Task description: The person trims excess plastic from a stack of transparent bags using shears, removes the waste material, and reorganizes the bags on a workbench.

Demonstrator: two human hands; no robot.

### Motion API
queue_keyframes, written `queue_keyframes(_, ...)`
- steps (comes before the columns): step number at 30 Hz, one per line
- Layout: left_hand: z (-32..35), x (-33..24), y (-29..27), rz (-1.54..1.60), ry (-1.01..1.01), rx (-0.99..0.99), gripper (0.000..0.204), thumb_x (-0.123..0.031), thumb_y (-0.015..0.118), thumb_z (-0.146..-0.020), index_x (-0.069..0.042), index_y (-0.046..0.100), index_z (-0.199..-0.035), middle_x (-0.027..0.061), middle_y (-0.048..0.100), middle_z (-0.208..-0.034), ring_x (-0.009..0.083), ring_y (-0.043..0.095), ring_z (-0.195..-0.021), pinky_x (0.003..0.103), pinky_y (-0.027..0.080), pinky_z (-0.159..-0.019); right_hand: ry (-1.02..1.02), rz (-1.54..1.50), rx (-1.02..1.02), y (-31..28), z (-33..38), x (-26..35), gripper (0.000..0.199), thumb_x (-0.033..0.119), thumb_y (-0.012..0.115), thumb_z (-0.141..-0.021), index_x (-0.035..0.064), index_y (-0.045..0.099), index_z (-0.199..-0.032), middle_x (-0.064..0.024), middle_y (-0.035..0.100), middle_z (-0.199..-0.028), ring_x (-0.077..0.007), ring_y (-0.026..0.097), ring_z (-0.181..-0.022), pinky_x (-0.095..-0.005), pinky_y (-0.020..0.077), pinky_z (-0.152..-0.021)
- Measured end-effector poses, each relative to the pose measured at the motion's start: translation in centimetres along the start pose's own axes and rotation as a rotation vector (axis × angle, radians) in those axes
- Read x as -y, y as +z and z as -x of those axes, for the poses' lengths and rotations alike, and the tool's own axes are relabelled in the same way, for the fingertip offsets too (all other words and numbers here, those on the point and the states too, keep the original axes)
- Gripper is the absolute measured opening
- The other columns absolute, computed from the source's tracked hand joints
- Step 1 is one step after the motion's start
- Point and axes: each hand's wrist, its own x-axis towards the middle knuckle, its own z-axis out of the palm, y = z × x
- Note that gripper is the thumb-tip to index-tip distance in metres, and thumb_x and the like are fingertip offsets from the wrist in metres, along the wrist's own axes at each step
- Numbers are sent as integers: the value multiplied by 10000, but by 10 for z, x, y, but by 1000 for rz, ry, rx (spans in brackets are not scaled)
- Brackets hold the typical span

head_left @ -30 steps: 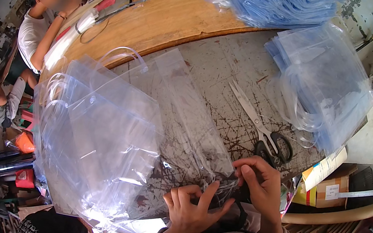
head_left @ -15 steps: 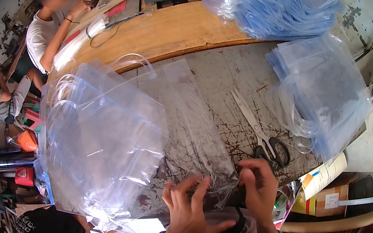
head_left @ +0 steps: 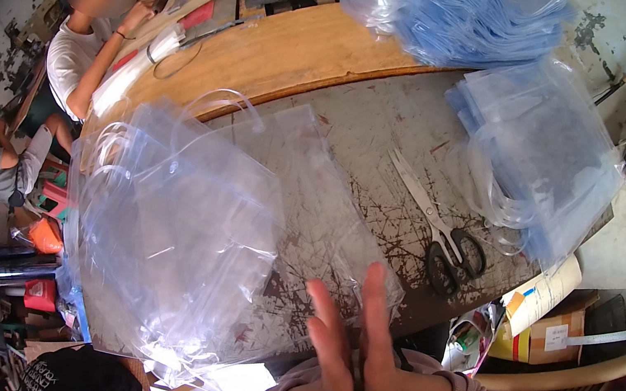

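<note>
Pressing palm to palm over the near edge of the counter (head_left: 394, 118), the left hand (head_left: 323, 340) and right hand (head_left: 382, 375) meet with fingers (head_left: 373, 298) straight and slightly apart, clamped on nothing that I can make out. Just beyond the fingertips lies a flat clear bag (head_left: 310, 212), its near corner almost under them. Left of it sits a loose pile of clear bags (head_left: 170, 246) with looped handles, spilling over the near left edge.

The work in hand looks like smoothing or sorting these bags. To do it well, I judge the hands should come down flat on the one bag, hold its near corner, and slide it free without dragging the slippery pile. The scissors (head_left: 439, 239), lying with blades apart to the right, are best kept away from the film.

At the far side a stack of blue-tinted bags (head_left: 462, 12) rests by a curved wooden board (head_left: 296, 54), and a second bundle of bags (head_left: 546, 153) lies far right. Below the counter's right edge stands a brown cardboard box (head_left: 560, 335) with a white rectangular label. Against it leans a cream carton (head_left: 543, 291) with an orange and blue patch. Low on the left lies an orange pouch (head_left: 46, 236).
</note>
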Motion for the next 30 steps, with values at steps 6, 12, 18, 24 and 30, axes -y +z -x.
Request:
queue_keyframes(6, -8, -9, 20, -93, -46, -95, 491, -297, 175, -983, -19, 198, -1387, 206, 286, -1409, 291, 470, -1094, 253, 394, -885, 14, 48, 56, -28, -24, 14, 796, 550, 496, -823, -39, 336, -1334, -291, 316, -1340, -398, 309, -1258, -428, 234, -1028)
queue_keyframes(12, -17, 1, -5, -105, -424, 316, 535, -395, 690, -717, -48, 561, -1103, 140, 523, -1087, 287, 507, -927, 387, 379, -782, 464, 963, -18, -84, -56, 8, 485, 119, 688, -725, 71, 532, -1181, -144, 497, -1162, -326, 497, -1057, -409, 401, -895)
queue_keyframes(18, -11, -4, 15, -217, -465, 299, 357, -298, 740, -694, -101, 583, -946, 77, 512, -907, 257, 507, -823, 378, 371, -701, 474, 1285, 83, -96, -60, 11, 451, 125, 685, -730, 68, 539, -1153, -128, 510, -1016, -298, 523, -868, -398, 426, -747)
queue_keyframes(24, -1, 4, 24, -235, -433, 271, 320, -249, 739, -679, -103, 592, -923, 44, 525, -842, 217, 522, -766, 348, 375, -657, 574, 1204, 170, -102, -63, 4, 453, 134, 661, -753, 76, 522, -1181, -131, 521, -944, -316, 528, -858, -407, 432, -714)
queue_keyframes(30, 3, 5, 23, -165, -384, 233, 244, -199, 706, -660, -85, 555, -814, 45, 505, -769, 223, 509, -679, 344, 380, -575, 583, 1097, 147, -107, -66, 4, 433, 140, 636, -782, 64, 513, -1190, -144, 539, -895, -338, 530, -840, -424, 428, -709)
